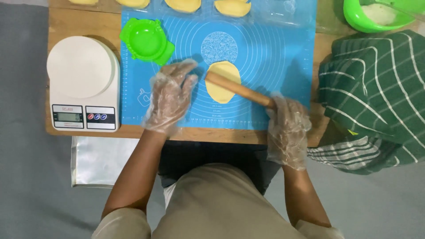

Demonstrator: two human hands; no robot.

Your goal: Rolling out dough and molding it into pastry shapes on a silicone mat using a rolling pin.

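A flattened oval of yellow dough lies on a blue silicone baking mat. A wooden rolling pin rests slantwise across the dough. My right hand, in a clear plastic glove, grips the pin's near right end. My left hand, also gloved, is spread flat on the mat just left of the dough, its fingertips close to the pin's far end, holding nothing.
A white kitchen scale stands at the left of the low wooden table. A green dumpling press sits at the mat's top left. Several dough pieces line the far edge. A green bowl and a green striped cloth are at right.
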